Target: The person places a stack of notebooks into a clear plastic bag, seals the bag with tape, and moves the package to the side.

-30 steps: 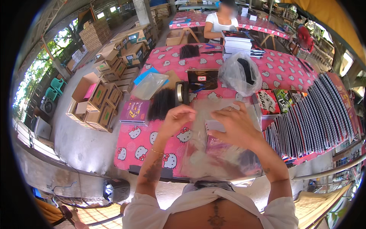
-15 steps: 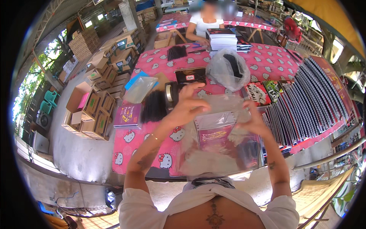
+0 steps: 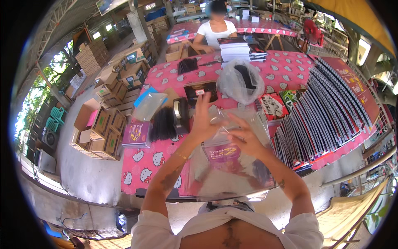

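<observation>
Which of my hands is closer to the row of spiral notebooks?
Right. Your right hand is above the clear plastic, to the left of the spiral notebooks; your left hand is farther left, away from them.

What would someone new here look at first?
Probably the long, fanned-out row of dark-edged spiral-bound notebooks sweeping down the right side, and the pink cloth with white cat faces beneath it. Then, in the centre, the left hand and right hand close together over shiny, clear plastic sheeting, where a purple, printed-cover notebook shows.
</observation>
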Motion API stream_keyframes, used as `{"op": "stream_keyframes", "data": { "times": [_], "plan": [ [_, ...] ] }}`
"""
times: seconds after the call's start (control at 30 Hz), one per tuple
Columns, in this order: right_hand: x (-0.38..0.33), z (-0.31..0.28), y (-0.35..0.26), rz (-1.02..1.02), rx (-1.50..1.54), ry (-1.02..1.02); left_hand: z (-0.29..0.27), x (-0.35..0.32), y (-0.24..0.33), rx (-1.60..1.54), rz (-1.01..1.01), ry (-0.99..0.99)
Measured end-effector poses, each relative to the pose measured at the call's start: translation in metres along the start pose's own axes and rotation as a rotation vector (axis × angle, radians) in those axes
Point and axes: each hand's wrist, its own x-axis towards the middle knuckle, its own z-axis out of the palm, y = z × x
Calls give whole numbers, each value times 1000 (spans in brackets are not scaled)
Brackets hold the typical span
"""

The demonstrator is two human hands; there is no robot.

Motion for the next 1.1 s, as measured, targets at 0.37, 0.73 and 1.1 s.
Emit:
{"op": "stream_keyframes", "data": {
  "times": [0.37, 0.73, 1.1],
  "plan": [
    [76, -24, 25, 495, 481, -448, -21, -38, -42, -795, -602, -664],
    [10, -24, -3, -37, -192, -335, -38, -65, 18, 245, 375, -271],
    [43, -14, 9, -3, -518, -212, -17, -43, 12, 466, -13, -286]
  ]
}}
